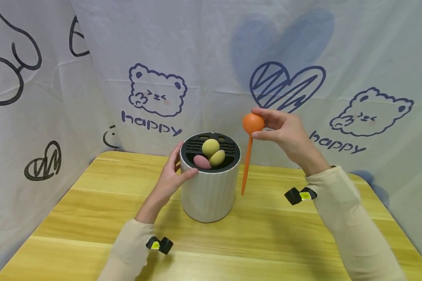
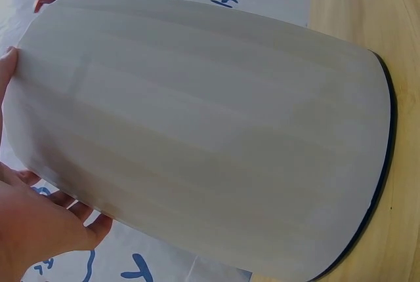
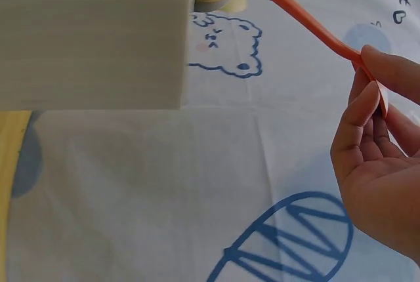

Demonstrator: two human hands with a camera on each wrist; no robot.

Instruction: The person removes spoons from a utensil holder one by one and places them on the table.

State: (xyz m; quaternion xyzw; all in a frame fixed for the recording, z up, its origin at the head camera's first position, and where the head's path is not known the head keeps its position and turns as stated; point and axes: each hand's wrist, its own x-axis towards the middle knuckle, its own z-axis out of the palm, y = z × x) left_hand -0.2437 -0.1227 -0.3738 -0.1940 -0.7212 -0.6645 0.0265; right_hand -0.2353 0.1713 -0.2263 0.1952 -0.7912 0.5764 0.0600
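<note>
A white ribbed cylindrical container [image 1: 207, 197] with a black slotted top [image 1: 228, 146] stands upright on the table. Two yellow egg-shaped pieces [image 1: 210, 148] and a pink one [image 1: 201, 162] sit in its top. My left hand [image 1: 167, 177] holds the container's upper left side, thumb at the front rim and fingers around the far side. My right hand [image 1: 285, 130] pinches an orange spoon [image 1: 253, 124] by its round bowl. The spoon's long tapered handle hangs down beside the container's right side, apart from it. The right wrist view shows the bowl edge-on between thumb and fingers.
The wooden table [image 1: 74, 218] carries the container near its back edge. A white cloth [image 1: 211, 58] printed with bears and hearts hangs behind and at the sides. Small black devices [image 1: 300, 195] show by both wrists.
</note>
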